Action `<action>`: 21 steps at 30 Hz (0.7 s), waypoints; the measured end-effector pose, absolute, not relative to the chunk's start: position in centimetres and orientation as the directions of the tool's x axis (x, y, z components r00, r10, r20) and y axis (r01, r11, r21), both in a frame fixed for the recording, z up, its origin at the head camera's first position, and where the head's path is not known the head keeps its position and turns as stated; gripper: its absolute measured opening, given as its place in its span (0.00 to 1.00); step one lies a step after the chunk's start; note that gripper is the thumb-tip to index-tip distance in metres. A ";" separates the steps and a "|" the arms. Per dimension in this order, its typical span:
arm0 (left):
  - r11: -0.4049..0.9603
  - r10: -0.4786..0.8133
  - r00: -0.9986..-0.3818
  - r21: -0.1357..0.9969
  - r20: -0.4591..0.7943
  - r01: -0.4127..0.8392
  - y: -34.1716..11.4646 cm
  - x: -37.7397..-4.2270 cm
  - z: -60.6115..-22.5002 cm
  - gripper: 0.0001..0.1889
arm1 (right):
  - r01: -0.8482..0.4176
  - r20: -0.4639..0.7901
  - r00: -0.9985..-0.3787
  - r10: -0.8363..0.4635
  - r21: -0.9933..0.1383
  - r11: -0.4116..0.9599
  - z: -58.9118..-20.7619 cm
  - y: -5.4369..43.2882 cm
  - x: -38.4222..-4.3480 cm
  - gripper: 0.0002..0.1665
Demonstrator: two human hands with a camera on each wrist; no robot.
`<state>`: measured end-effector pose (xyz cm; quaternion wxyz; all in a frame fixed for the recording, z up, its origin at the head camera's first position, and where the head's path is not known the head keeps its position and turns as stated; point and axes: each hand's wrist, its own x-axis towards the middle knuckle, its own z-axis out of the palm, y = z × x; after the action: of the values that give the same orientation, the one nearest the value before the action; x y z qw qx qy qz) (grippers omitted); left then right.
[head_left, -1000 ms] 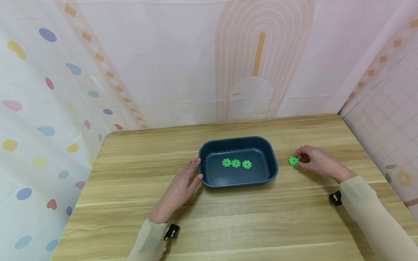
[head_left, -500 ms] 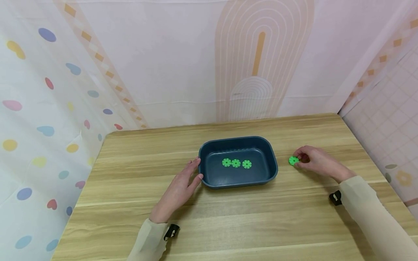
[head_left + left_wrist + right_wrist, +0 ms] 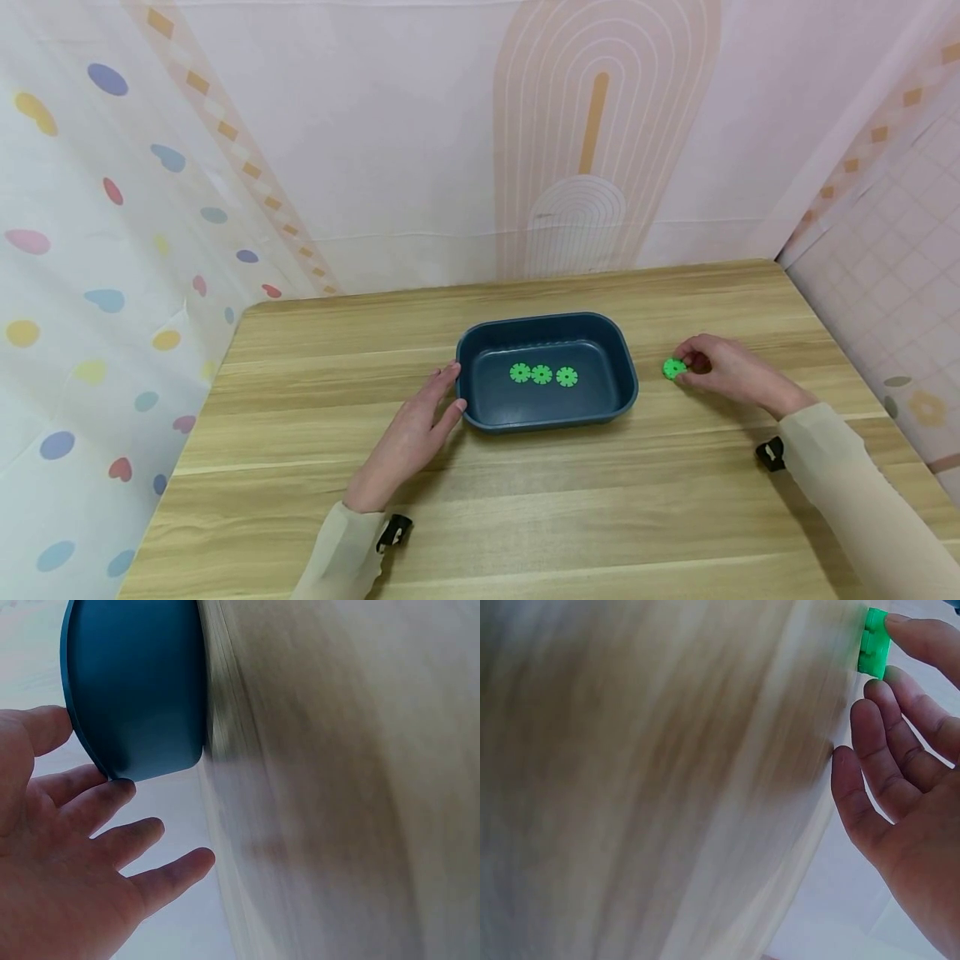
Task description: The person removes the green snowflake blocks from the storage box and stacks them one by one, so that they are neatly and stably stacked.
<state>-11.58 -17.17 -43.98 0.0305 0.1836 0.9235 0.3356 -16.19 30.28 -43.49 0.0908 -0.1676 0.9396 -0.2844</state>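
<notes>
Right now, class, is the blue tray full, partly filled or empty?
Partly filled: three green discs lie in the blue tray, its bottom otherwise bare.

The right hand (image 3: 723, 372) covers the right edge of the green piece (image 3: 672, 368) it pinches, and whether that is one disc or several cannot be told. In the left wrist view the frame cuts off the blue tray (image 3: 139, 682) and its inside is hidden, while the wooden tabletop (image 3: 337, 787) blurs; both sleeves (image 3: 858, 487) run past the head view's edge.
</notes>
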 end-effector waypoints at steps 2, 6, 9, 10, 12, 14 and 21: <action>0.707 0.362 -0.929 0.629 0.072 0.324 -17.2 -11.6 -44.0 0.30 | -0.261 -0.074 -0.928 -0.365 -0.569 0.779 -43.5 30.3 -16.2 0.15; 0.709 0.364 -0.928 0.624 0.075 0.328 -17.1 -11.7 -44.1 0.30 | -0.242 -0.083 -0.930 -0.359 -0.597 0.765 -43.5 30.4 -16.2 0.17; 0.711 0.363 -0.929 0.624 0.071 0.325 -17.1 -11.6 -44.1 0.30 | -0.237 -0.078 -0.932 -0.354 -0.607 0.758 -43.3 30.5 -15.9 0.19; 0.712 0.362 -0.930 0.623 0.070 0.324 -17.1 -11.6 -44.1 0.30 | -0.242 -0.068 -0.933 -0.353 -0.609 0.756 -43.2 30.6 -15.8 0.18; 0.712 0.361 -0.930 0.624 0.069 0.323 -17.1 -11.6 -44.0 0.30 | -0.263 -0.034 -0.935 -0.353 -0.600 0.756 -42.8 30.7 -15.6 0.18; 0.711 0.362 -0.929 0.623 0.073 0.326 -17.1 -11.6 -44.0 0.30 | -0.294 0.014 -0.935 -0.355 -0.589 0.752 -42.5 30.9 -15.3 0.17; 0.703 0.367 -0.927 0.627 0.084 0.335 -17.2 -11.6 -44.1 0.30 | -0.333 0.116 -0.937 -0.329 -0.578 0.745 -41.2 31.1 -14.2 0.15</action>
<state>-11.63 -17.19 -44.09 0.0236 0.1901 0.9225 0.3350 -14.21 31.10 -41.18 -0.0034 -0.1772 0.9341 -0.3100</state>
